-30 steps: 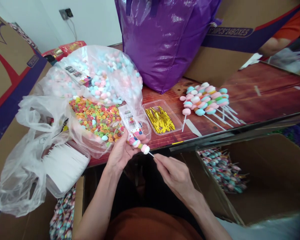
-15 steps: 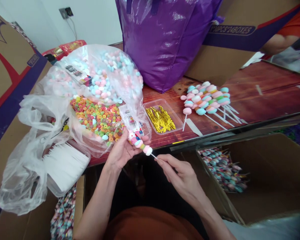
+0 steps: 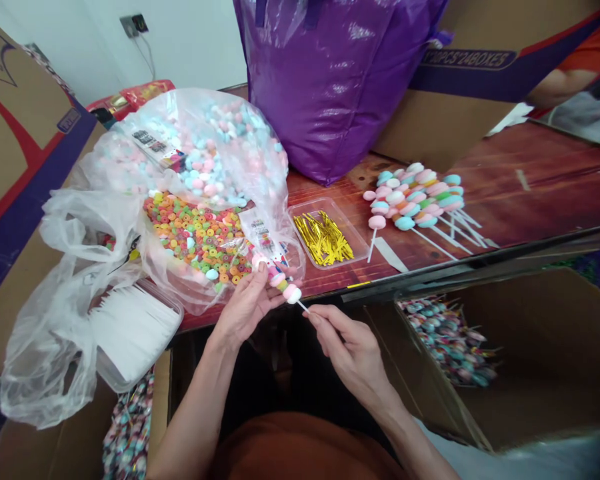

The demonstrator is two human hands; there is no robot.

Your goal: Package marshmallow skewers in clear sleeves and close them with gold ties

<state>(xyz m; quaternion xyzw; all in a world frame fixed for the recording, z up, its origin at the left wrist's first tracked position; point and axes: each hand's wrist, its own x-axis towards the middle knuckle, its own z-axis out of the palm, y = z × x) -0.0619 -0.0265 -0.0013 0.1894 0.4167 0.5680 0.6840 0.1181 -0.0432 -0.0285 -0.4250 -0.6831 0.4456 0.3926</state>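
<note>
Near the worktop's point(image 3: 500, 167) six o'clock edge, two hands are holding one candy skewer point(image 3: 283, 285)

The left hand point(image 3: 245, 300) is cupping the upper sweets, its thumb pressing across them and its other fingers lying behind; the right hand point(image 3: 347, 340) is pinching the bare stick at the skewer's four o'clock end. This step looks like settling threaded sweets, so the next move seems to be calling for a steady stick and gentle pressure. Gummy rings point(image 3: 197, 233) are lying at ten o'clock, gold ties point(image 3: 325, 239) at two. Compared with half a second ago, the skewer is sitting slightly nearer eleven o'clock, the left thumb crossing it rather than lying beside it.
</note>
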